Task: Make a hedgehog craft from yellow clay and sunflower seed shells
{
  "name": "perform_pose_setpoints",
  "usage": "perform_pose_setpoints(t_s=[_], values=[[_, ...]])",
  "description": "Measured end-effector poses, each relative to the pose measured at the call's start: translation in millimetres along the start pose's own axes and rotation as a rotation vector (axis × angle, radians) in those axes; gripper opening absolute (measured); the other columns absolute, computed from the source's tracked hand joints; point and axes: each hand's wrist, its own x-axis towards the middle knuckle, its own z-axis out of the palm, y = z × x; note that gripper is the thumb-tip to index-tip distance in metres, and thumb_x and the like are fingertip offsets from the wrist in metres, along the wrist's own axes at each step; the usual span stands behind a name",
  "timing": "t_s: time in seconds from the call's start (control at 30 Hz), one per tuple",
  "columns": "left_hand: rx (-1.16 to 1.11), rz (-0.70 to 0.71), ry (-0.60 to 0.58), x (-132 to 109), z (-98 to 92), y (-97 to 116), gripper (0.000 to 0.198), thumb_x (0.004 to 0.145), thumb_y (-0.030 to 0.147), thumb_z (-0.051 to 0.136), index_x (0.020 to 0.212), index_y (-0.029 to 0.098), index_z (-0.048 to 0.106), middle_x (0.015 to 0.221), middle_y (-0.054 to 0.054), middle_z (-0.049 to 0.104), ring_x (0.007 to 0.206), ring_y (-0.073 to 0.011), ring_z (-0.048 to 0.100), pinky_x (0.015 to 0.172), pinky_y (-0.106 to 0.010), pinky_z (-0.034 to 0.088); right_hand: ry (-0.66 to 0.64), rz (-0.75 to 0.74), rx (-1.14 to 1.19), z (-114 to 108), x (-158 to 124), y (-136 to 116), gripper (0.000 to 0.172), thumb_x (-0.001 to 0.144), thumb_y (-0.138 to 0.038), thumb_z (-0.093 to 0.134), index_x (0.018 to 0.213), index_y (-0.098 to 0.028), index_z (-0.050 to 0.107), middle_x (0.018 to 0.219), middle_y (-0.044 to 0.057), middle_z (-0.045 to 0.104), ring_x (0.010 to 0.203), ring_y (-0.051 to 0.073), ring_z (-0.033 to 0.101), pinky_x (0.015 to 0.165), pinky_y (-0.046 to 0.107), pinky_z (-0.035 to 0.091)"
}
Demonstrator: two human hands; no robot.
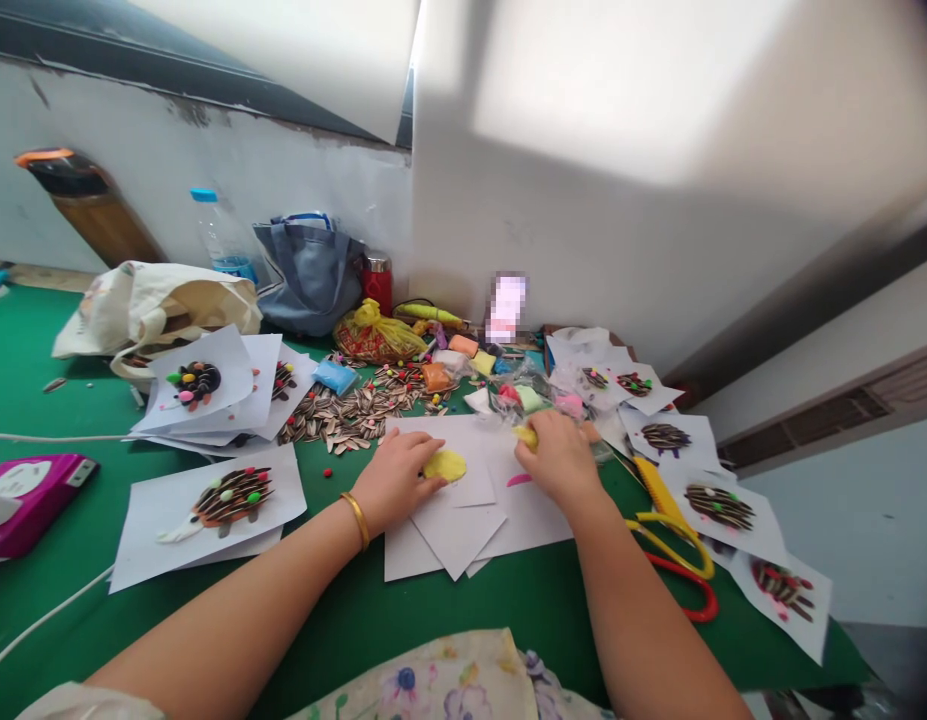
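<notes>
A flat, rounded piece of yellow modelling clay [446, 465] lies on white paper [470, 500] in front of me. My left hand [399, 480], with a gold bangle at the wrist, holds its left side, thumb and fingers on either edge. To the right, my right hand [560, 455] pinches a smaller lump of yellow clay [526, 437] above the paper. Its fingers are closed and partly hide the lump. Under that hand, a thin pink strip [518, 480] shows on another sheet.
Sunflower seeds [343, 415] are heaped behind the paper, near coloured clay packets [437, 377]. Cards with seed hedgehogs lie left [227, 500] and right [722, 508]. Yellow-and-red scissors [677, 560] rest by my right forearm. A blue bag [309, 275] and pixelated phone [506, 305] stand behind.
</notes>
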Motion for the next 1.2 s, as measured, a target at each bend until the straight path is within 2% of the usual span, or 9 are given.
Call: perform_pose_setpoints(t_s=[0.13, 0.23, 0.3, 0.37, 0.43, 0.57, 0.83, 1.03, 1.2], values=[[0.081, 0.011, 0.016, -1, 4.4, 6, 0.038, 0.086, 0.038, 0.06, 0.121, 0.022, 0.064, 0.118, -0.01, 0.061, 0.112, -0.0276, 0.054, 0.111, -0.052, 0.028, -0.075, -0.026, -0.01, 5, -1, -2, 0.017, 0.083, -0.028, 0.058, 0.096, -0.019, 0.063, 0.097, 0.01, 0.059, 0.095, 0.027, 0.051, 0.078, 0.037, 0.034], [0.096, 0.016, 0.031, -1, 6.4, 7, 0.033, 0.086, 0.036, 0.06, 0.116, 0.023, 0.065, 0.115, -0.008, 0.061, 0.111, -0.0273, 0.054, 0.111, -0.053, 0.027, 0.005, -0.053, 0.044, 5, -4, -8, 0.033, 0.082, -0.025, 0.059, 0.115, -0.019, 0.063, 0.108, 0.012, 0.058, 0.102, 0.028, 0.049, 0.084, 0.039, 0.036], [0.104, 0.018, 0.041, -1, 6.8, 7, 0.031, 0.085, 0.034, 0.06, 0.114, 0.024, 0.066, 0.114, -0.008, 0.061, 0.11, -0.0272, 0.055, 0.111, -0.054, 0.026, 0.047, -0.156, 0.153, 5, -7, -18, 0.039, 0.083, -0.018, 0.055, 0.121, -0.021, 0.062, 0.111, 0.011, 0.057, 0.103, 0.027, 0.049, 0.087, 0.038, 0.037], [0.11, 0.024, 0.049, -1, 6.5, 7, 0.029, 0.085, 0.033, 0.06, 0.113, 0.024, 0.066, 0.114, -0.008, 0.061, 0.109, -0.027, 0.055, 0.11, -0.054, 0.027, 0.007, -0.308, 0.282, 10, -9, -33, 0.039, 0.084, -0.011, 0.049, 0.118, -0.021, 0.065, 0.105, 0.009, 0.058, 0.1, 0.024, 0.05, 0.087, 0.035, 0.039], [0.108, 0.031, 0.054, -1, 5.9, 7, 0.031, 0.085, 0.035, 0.061, 0.114, 0.024, 0.065, 0.114, -0.008, 0.061, 0.109, -0.027, 0.054, 0.109, -0.053, 0.028, -0.044, -0.378, 0.366, 17, -11, -49, 0.041, 0.082, -0.009, 0.049, 0.117, -0.021, 0.067, 0.101, 0.009, 0.058, 0.097, 0.023, 0.05, 0.087, 0.035, 0.04], [0.08, 0.024, 0.052, 0, 4.8, 7, 0.042, 0.079, 0.04, 0.07, 0.116, 0.022, 0.064, 0.114, -0.008, 0.061, 0.11, -0.0278, 0.054, 0.107, -0.05, 0.032, -0.15, -0.394, 0.416, 31, -12, -66, 0.045, 0.082, -0.01, 0.052, 0.122, -0.025, 0.065, 0.099, 0.007, 0.057, 0.097, 0.022, 0.049, 0.087, 0.035, 0.04], [0.107, 0.046, 0.08, 1, 8.6, 3, 0.033, 0.08, 0.04, 0.07, 0.108, 0.021, 0.067, 0.11, -0.008, 0.063, 0.103, -0.0259, 0.056, 0.103, -0.047, 0.035, -0.125, -0.373, 0.514, 39, -10, -52, 0.042, 0.081, -0.008, 0.051, 0.119, -0.02, 0.067, 0.098, 0.007, 0.059, 0.095, 0.02, 0.052, 0.089, 0.034, 0.043], [0.122, 0.04, 0.085, 0, 8.6, 6, 0.029, 0.082, 0.038, 0.066, 0.106, 0.021, 0.068, 0.109, -0.008, 0.063, 0.1, -0.0257, 0.056, 0.099, -0.045, 0.037, -0.205, -0.393, 0.553, 36, -13, -41, 0.042, 0.08, -0.006, 0.05, 0.114, -0.02, 0.071, 0.097, 0.007, 0.061, 0.094, 0.02, 0.055, 0.09, 0.033, 0.044], [0.134, 0.02, 0.105, 0, 9.6, 10, 0.041, 0.082, 0.036, 0.064, 0.121, 0.024, 0.063, 0.11, -0.007, 0.061, 0.104, -0.0262, 0.054, 0.103, -0.047, 0.034, -0.242, -0.384, 0.55, 30, -13, -39, 0.041, 0.081, -0.007, 0.05, 0.114, -0.02, 0.071, 0.097, 0.007, 0.061, 0.094, 0.019, 0.056, 0.089, 0.031, 0.044]])
